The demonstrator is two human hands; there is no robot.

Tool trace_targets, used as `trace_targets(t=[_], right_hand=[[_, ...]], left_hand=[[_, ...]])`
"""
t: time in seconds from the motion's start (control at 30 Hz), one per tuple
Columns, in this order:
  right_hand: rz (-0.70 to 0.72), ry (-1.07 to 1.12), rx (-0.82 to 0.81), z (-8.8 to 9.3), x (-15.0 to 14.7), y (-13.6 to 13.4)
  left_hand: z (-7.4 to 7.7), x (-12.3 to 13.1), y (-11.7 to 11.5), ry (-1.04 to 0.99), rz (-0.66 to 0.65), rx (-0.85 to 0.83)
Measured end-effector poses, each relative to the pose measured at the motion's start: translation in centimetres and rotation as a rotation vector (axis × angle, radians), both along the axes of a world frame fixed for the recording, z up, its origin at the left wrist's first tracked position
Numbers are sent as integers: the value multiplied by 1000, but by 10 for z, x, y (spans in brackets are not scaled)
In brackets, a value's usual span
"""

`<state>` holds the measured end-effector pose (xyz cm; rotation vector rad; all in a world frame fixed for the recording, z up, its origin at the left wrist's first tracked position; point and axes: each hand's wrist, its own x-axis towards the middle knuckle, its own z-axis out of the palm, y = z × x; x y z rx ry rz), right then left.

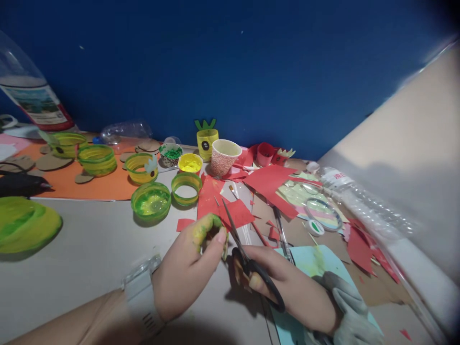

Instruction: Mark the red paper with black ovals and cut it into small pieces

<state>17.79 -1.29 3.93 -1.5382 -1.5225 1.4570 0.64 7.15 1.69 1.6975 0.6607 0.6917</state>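
Observation:
My right hand (pixel 273 275) is closed round the black handles of a pair of scissors (pixel 247 262). Their blades point up and away and are slightly parted. Just left of them, my left hand (pixel 197 268) has its fingers curled and the thumb near the fingertips. Green and yellow paint stains those fingers; what they pinch, if anything, I cannot make out. Beyond the blades is a square of red paper (pixel 240 214), and a smaller red scrap (pixel 186 224) lies near my left knuckles.
Green-yellow painted bottle rings (pixel 96 160) and a painted bowl-like base (pixel 151 201) stand at left. Behind are yellow paint (pixel 190 164), green paint (pixel 171 152) and a patterned paper cup (pixel 224 158). A clear bottle (pixel 370 201) lies at right, near light-blue paper (pixel 323 261).

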Motion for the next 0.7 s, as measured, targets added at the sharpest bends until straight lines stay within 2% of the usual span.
trace_targets(t=[0.7], right_hand=[[9,53,-18,-1,1,0]], left_hand=[[0,-1,-1,-24,-6,-15]])
